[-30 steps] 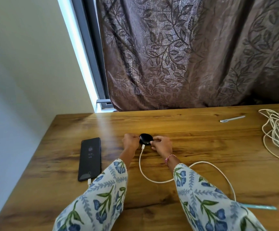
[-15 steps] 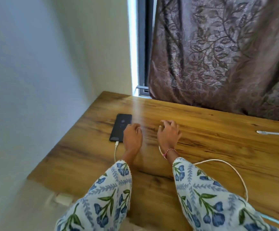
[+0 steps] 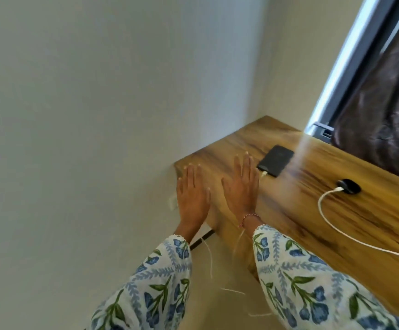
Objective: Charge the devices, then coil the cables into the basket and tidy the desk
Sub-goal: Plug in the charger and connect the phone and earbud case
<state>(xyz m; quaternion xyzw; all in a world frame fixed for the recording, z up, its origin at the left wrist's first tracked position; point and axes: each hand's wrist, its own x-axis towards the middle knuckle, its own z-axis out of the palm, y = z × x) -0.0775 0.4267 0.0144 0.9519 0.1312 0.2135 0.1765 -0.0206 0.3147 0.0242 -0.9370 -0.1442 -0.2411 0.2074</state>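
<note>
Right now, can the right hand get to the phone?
Probably yes. The right hand is open and flat just beside the phone on the desk, nothing between them but the plugged-in connector.

Two hands (image 3: 193,194) (image 3: 240,186), one phone (image 3: 276,160), one black device (image 3: 348,186), one white cable (image 3: 336,231).

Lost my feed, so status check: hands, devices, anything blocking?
Left hand and right hand open, flat, holding nothing. Phone and black puck on the desk, each with a cable plugged in. Nothing blocking.
</note>
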